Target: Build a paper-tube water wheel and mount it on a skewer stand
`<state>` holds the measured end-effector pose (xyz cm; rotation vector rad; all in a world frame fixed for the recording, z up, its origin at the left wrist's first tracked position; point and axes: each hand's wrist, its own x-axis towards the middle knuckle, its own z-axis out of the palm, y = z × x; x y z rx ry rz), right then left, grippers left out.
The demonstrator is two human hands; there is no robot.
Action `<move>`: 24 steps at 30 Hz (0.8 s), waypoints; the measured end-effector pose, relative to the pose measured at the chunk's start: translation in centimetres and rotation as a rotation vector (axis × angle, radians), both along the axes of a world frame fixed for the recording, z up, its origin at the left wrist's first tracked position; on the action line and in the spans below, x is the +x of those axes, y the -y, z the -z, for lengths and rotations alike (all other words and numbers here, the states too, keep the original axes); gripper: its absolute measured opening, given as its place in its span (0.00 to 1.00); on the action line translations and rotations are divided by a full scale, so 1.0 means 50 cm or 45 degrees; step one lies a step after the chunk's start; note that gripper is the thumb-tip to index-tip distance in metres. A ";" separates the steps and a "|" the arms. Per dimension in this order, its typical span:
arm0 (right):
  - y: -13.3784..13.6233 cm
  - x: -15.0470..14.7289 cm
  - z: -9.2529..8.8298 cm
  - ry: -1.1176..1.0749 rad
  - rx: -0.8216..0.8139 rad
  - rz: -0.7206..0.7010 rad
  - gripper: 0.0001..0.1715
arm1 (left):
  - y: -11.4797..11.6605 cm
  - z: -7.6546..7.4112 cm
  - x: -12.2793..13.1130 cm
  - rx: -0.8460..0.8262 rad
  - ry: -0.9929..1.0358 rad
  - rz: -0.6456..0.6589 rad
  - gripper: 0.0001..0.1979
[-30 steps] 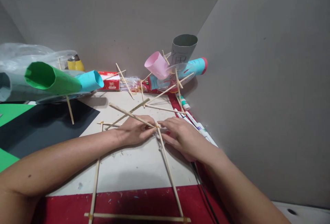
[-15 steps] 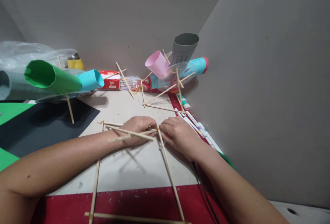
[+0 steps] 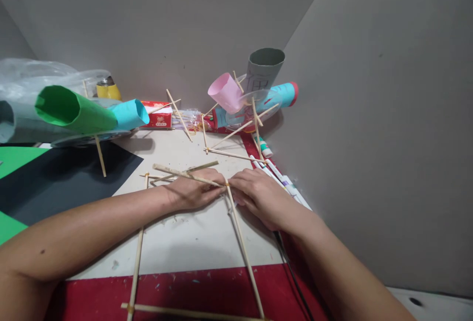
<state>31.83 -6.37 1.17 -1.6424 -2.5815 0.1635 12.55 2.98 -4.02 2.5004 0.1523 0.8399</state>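
A frame of thin wooden sticks (image 3: 244,247) stands in front of me, its corners bound with yellowish bands. My left hand (image 3: 201,190) is closed at the far right corner, fingertips pinching near the joint (image 3: 226,183). From the other side my right hand (image 3: 256,195) closes on the same corner; its fingertips are partly hidden. Two crossed sticks (image 3: 186,174) stick out to the left from this joint, above my left hand. The frame's left stick (image 3: 137,257) runs under my left forearm, and its near crossbar (image 3: 192,312) lies at the bottom.
Paper tubes in green (image 3: 79,111) and light blue (image 3: 129,114) stand at left over black paper (image 3: 74,178). Behind are a red box (image 3: 160,119) and another stick structure (image 3: 236,154) with pink (image 3: 227,91) and grey tubes (image 3: 264,72). White markers (image 3: 279,178) lie at right by the wall.
The crossed sticks at the joint have turned, their free ends swinging upward and away over my left hand. Both hands stay at the corner, with the left fingers slightly shifted.
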 end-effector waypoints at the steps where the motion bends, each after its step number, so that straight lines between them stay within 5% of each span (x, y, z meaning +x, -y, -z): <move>1: 0.000 0.000 -0.001 -0.004 -0.011 0.002 0.11 | 0.000 0.000 0.000 0.005 -0.004 0.010 0.08; 18: 0.000 -0.005 -0.001 -0.070 0.008 -0.014 0.12 | 0.002 -0.002 0.000 0.001 0.037 0.020 0.09; 24: 0.000 -0.007 -0.002 0.019 -0.052 0.043 0.10 | 0.003 -0.005 0.005 -0.122 -0.025 -0.118 0.07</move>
